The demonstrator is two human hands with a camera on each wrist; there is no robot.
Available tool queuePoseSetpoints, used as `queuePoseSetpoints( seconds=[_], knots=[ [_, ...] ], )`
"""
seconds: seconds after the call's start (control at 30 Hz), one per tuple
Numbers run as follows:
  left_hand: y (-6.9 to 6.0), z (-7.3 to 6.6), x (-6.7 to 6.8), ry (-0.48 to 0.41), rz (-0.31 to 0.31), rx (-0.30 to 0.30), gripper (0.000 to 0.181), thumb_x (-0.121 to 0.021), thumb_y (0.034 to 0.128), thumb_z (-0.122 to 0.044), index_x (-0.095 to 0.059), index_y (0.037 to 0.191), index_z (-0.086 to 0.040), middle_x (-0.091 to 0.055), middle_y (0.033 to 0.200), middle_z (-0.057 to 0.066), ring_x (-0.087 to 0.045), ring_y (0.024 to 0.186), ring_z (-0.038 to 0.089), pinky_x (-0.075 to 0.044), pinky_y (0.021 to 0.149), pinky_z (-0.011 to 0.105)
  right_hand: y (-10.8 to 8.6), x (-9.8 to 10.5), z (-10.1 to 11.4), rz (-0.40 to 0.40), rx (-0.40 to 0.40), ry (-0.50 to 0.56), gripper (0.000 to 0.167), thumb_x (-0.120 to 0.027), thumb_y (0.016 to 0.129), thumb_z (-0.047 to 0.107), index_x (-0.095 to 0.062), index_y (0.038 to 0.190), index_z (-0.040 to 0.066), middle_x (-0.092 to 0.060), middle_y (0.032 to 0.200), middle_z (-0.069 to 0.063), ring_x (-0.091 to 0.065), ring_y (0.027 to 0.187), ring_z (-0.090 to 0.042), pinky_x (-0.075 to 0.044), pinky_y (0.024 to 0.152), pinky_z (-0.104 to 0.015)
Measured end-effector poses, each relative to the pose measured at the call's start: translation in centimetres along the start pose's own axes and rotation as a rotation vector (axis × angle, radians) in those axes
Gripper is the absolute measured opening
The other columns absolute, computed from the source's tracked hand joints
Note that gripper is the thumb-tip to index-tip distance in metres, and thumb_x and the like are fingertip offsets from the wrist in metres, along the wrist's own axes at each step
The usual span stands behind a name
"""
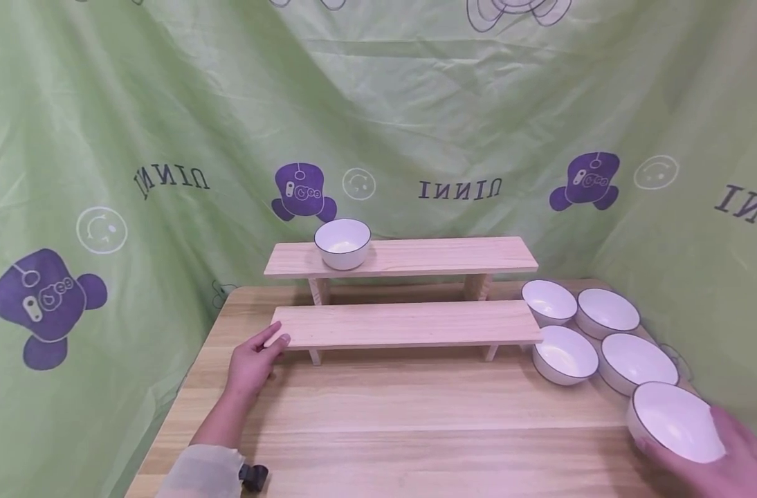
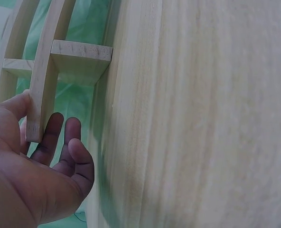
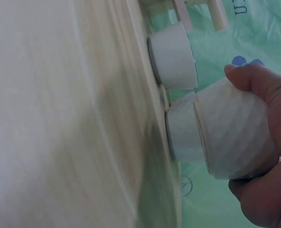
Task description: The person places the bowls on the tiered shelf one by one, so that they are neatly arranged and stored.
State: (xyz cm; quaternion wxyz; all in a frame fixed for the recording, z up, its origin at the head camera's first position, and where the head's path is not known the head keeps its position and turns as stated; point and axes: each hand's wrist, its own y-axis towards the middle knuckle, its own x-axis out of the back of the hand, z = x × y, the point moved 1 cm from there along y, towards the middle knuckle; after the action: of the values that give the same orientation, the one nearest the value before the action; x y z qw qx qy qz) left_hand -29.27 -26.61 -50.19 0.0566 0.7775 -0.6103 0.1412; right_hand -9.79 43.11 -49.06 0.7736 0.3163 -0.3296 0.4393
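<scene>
The left hand point(image 1: 250, 366) pinches the left end of the lower wooden shelf point(image 1: 409, 325); in the left wrist view its thumb and fingers lie on both sides of the board point(image 2: 36, 118). At the lower right, the right hand point(image 1: 736, 460) grips a white bowl point(image 1: 677, 422) with a dark rim. The right wrist view shows this bowl point(image 3: 238, 130) with a textured outside, between thumb and fingers of the right hand point(image 3: 268, 123). Beside it several white bowls point(image 1: 640, 360) are grouped at the right end of the shelf. One bowl point(image 1: 343, 245) sits on the upper shelf point(image 1: 441, 256), left of its middle.
Both shelves stand on wooden legs on a wooden table point(image 1: 385, 449). A green printed curtain point(image 1: 403, 124) hangs behind and at both sides. A small black object point(image 1: 252, 477) is by the left sleeve point(image 1: 204, 472).
</scene>
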Motion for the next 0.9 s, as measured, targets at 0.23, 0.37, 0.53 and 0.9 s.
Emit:
queuePoseSetpoints(
  seconds=[0.23, 0.37, 0.53, 0.9],
  knots=[
    [0.5, 0.1, -0.1, 0.015, 0.006, -0.013, 0.065, -0.081, 0.0886, -0.051, -0.064, 0.144, -0.023, -0.067, 0.133, 0.017, -0.071, 0.1, 0.025, -0.054, 0.057, 0.028, -0.8, -0.1, 1.4, 0.046, -0.036, 0.044, 0.107, -0.084, 0.084, 0.046, -0.027, 0.162, 0.0, -0.027, 0.158, -0.038, -0.012, 0.152, -0.051, -0.008, 0.114, -0.017],
    [0.7, 0.0, -0.2, 0.033, 0.004, -0.016, 0.064, -0.08, 0.0892, -0.051, -0.064, 0.144, -0.023, -0.07, 0.126, 0.018, -0.071, 0.097, 0.024, -0.053, 0.057, 0.027, -0.7, 0.1, 2.5, 0.055, -0.042, 0.05, 0.114, -0.083, 0.085, 0.048, -0.016, 0.164, 0.0, -0.012, 0.165, -0.035, -0.003, 0.154, -0.051, 0.0, 0.126, -0.048],
    [0.9, -0.4, -0.2, 0.041, 0.002, -0.012, 0.065, -0.08, 0.0892, -0.052, -0.063, 0.145, -0.023, -0.07, 0.126, 0.018, -0.069, 0.095, 0.021, -0.051, 0.057, 0.025, -0.1, 0.6, 4.6, 0.071, -0.048, 0.06, 0.121, -0.084, 0.084, 0.051, -0.008, 0.165, 0.003, -0.001, 0.167, -0.034, -0.01, 0.147, -0.063, -0.017, 0.111, -0.078],
    [0.0, -0.5, 0.2, 0.04, 0.005, 0.008, 0.064, -0.08, 0.0904, -0.048, -0.062, 0.146, -0.021, -0.066, 0.133, 0.02, -0.072, 0.097, 0.022, -0.051, 0.057, 0.024, 0.8, 1.3, 8.7, 0.069, 0.023, 0.085, 0.125, -0.088, 0.08, 0.052, -0.009, 0.167, 0.012, -0.006, 0.168, -0.031, -0.017, 0.144, -0.063, -0.022, 0.106, -0.08]
  ],
)
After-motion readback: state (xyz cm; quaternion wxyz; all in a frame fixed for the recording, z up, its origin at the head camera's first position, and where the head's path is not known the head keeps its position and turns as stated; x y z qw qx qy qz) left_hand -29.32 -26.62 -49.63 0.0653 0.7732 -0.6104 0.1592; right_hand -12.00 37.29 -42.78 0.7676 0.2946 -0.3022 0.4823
